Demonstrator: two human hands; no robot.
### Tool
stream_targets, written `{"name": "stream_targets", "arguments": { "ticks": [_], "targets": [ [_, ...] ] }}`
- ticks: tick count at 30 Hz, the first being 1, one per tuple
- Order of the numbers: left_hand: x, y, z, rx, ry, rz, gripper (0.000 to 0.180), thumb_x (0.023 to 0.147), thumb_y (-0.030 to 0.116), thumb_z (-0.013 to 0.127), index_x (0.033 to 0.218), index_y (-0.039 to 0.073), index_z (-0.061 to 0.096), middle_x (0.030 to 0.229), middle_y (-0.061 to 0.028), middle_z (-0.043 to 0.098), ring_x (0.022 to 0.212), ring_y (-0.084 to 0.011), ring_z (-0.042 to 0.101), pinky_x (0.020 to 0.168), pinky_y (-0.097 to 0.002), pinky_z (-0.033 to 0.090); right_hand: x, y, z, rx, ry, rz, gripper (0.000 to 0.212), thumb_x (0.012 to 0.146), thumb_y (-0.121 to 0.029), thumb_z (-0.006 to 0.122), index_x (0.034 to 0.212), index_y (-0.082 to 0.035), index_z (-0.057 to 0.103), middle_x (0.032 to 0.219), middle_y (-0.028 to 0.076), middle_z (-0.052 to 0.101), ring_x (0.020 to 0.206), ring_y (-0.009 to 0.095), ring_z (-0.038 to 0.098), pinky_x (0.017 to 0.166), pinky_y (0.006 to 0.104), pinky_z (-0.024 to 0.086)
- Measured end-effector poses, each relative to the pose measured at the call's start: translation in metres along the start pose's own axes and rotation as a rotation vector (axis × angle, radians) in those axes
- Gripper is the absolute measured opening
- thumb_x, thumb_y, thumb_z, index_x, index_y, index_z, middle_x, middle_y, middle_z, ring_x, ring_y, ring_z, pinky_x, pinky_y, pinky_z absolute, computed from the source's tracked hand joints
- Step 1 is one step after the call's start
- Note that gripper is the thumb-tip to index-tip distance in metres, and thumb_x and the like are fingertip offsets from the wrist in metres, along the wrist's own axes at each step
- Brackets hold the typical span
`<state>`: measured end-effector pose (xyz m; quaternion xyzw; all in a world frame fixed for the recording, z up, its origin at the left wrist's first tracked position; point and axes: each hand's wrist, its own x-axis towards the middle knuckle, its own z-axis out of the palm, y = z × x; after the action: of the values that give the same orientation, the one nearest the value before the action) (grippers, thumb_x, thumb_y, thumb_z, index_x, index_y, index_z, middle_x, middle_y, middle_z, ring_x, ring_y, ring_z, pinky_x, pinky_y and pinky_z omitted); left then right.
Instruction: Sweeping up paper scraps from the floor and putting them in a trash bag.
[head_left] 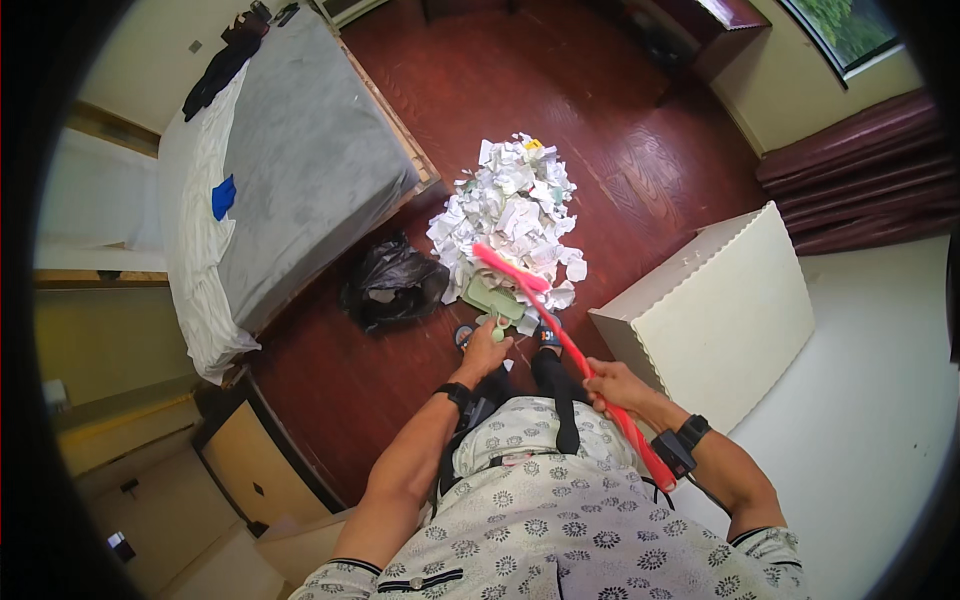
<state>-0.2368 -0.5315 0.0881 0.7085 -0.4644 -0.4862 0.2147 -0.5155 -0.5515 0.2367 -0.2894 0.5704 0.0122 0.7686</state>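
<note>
My left hand (486, 352) is closed round the handle of a light green dustpan (493, 297), held low in front of my feet. Its pan meets the near edge of a large heap of crumpled white paper scraps (515, 205). My right hand (618, 388) grips the red handle of a broom, which slants up and left across my front. The pink broom head (508, 268) lies over the near part of the heap, just above the dustpan. Whether its bristles touch the paper I cannot tell.
A crumpled black plastic bag (395, 285) sits left of the heap. Farther left stands a bed with a grey mattress (310, 140). At right is a white box-like piece (715, 320) with scalloped edges. Dark red wooden floor (640, 170) runs around the heap.
</note>
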Motion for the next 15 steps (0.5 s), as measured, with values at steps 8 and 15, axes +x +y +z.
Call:
{"name": "stream_targets", "arguments": {
  "ticks": [8, 15],
  "targets": [
    [-0.004, -0.014, -0.008, -0.022, 0.017, -0.011, 0.042, 0.082, 0.022, 0.074, 0.12, 0.01, 0.061, 0.099, -0.023, 0.069, 0.096, -0.0388, 0.068, 0.085, -0.0434, 0.052, 0.001, -0.019, 0.035, 0.073, -0.156, -0.023, 0.043, 0.1, -0.007, 0.052, 0.142, -0.011, 0.046, 0.074, 0.0, 0.051, 0.05, 0.006, 0.048, 0.039, 0.0233, 0.041],
    [-0.006, -0.029, -0.014, -0.02, 0.016, -0.014, 0.044, 0.081, 0.023, 0.075, 0.122, 0.013, 0.062, 0.101, -0.0231, 0.07, 0.099, -0.0393, 0.067, 0.09, -0.0456, 0.05, -0.021, -0.036, 0.036, 0.076, -0.134, -0.037, 0.046, 0.101, -0.009, 0.051, 0.146, -0.012, 0.042, 0.075, 0.001, 0.052, 0.05, 0.007, 0.048, 0.04, 0.0228, 0.042]
  ]
}}
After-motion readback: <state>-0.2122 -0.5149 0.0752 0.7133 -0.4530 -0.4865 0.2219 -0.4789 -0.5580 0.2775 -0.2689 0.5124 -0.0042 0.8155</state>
